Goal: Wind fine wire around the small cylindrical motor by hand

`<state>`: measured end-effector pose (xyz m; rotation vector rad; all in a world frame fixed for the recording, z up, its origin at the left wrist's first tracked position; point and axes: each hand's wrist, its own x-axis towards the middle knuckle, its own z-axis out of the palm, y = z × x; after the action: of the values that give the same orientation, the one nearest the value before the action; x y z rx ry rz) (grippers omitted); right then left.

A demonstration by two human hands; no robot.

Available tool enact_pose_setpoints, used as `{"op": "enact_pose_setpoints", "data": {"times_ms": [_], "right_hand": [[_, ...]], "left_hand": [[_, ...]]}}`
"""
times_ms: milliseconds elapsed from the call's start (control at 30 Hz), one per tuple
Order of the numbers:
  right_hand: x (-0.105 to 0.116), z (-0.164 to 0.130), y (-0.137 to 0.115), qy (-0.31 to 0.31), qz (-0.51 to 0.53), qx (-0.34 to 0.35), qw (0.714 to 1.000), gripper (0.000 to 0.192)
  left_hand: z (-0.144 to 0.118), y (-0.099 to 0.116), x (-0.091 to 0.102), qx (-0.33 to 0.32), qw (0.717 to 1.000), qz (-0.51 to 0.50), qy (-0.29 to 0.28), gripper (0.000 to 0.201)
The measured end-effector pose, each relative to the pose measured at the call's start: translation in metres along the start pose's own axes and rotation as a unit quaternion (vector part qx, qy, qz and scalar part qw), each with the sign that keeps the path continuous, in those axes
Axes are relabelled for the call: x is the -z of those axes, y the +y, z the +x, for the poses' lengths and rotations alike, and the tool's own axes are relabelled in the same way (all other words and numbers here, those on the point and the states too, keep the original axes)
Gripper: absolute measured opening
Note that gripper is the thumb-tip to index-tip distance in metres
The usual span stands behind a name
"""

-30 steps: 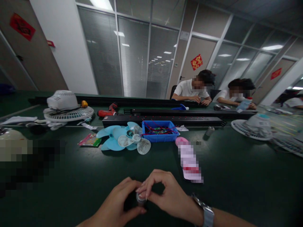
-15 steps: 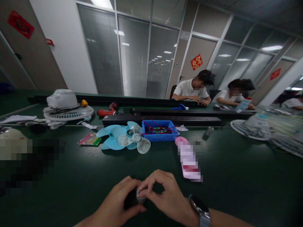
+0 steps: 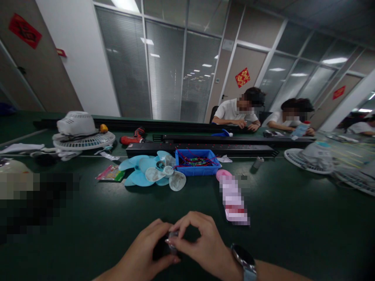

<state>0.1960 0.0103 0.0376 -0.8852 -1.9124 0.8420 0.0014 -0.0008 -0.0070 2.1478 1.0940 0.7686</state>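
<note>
Nearest the camera, low over the green table (image 3: 293,218), both hands meet around a small dark part (image 3: 164,248) with a metal cap. The left hand (image 3: 146,253) cups it from below and behind, fingers curled about its body. The right hand (image 3: 202,242) pinches the cap end between thumb and fingertips; a watch (image 3: 244,261) sits on that wrist. What the part is cannot be told.

Just beyond the right hand lies a pink, blurred object (image 3: 233,197). Farther back, left of centre, pale blue fan blades (image 3: 146,171) are stacked, with a blue bin (image 3: 197,162) of red wires just beside them on the right. A red drill (image 3: 133,137) and a white fan guard (image 3: 83,138) lie behind to the left, another guard (image 3: 310,158) far right. Across the table two people (image 3: 243,111) sit bent over work.
</note>
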Motion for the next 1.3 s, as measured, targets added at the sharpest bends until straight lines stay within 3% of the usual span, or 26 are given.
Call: {"op": "enact_pose_setpoints", "data": {"times_ms": [167,300,667,1067,1300], "right_hand": [[0.0,0.0,0.001,0.009,0.002,0.057,0.998,0.018],[0.0,0.0,0.001,0.015,0.024,0.059,0.998,0.019],[0.01,0.0,0.0,-0.047,0.091,-0.03,0.994,0.016],[0.01,0.0,-0.001,-0.054,0.174,-0.134,0.974,0.021],[0.003,0.003,0.004,-0.041,0.171,-0.126,0.976,0.021]], "left_hand": [[-0.002,-0.001,0.0,0.003,1.0,-0.002,-0.006,0.034],[-0.001,0.002,0.002,-0.002,1.0,-0.002,-0.006,0.031],[-0.001,0.0,0.0,-0.008,1.0,-0.01,-0.013,0.034],[0.0,-0.002,0.0,0.001,1.0,-0.003,-0.012,0.034],[-0.004,-0.009,-0.004,-0.021,1.0,0.001,0.014,0.039]]}}
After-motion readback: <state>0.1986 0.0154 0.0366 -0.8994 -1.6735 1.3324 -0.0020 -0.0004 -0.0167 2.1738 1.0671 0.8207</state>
